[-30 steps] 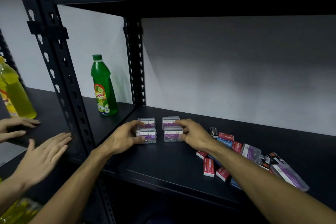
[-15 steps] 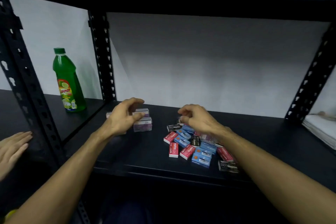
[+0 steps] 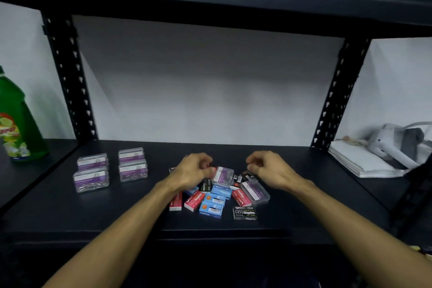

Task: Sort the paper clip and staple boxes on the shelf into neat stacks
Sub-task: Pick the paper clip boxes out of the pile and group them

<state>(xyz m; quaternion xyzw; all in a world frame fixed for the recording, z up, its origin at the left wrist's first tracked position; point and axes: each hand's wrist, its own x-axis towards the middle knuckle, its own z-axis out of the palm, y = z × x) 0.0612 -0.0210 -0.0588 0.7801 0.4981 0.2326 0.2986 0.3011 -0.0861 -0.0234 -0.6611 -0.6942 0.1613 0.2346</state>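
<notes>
On the black shelf [image 3: 70, 213], several clear paper clip boxes with purple labels [image 3: 109, 169] stand in two tidy rows at the left. A loose pile lies in the middle: red staple boxes [image 3: 194, 201], blue staple boxes [image 3: 211, 208], a black staple box [image 3: 244, 213] and two more clear paper clip boxes [image 3: 255, 192]. My left hand [image 3: 192, 170] hovers over the pile's left back with fingers curled, its thumb at the edge of one clear box [image 3: 222, 175]. My right hand [image 3: 268, 168] hangs over the pile's right back, fingers loosely curled, with nothing in it.
A green bottle [image 3: 14, 124] stands on the neighbouring shelf at far left. At right, a grey soft toy [image 3: 392, 145] lies on a stack of white sheets [image 3: 360, 161]. Black perforated uprights [image 3: 70, 77] [image 3: 334, 100] frame the bay, and a shelf board hangs overhead.
Both hands have left the tidy paper clip boxes and moved right to the mixed pile. My view has swung right, and the other person's hands are out of sight.
</notes>
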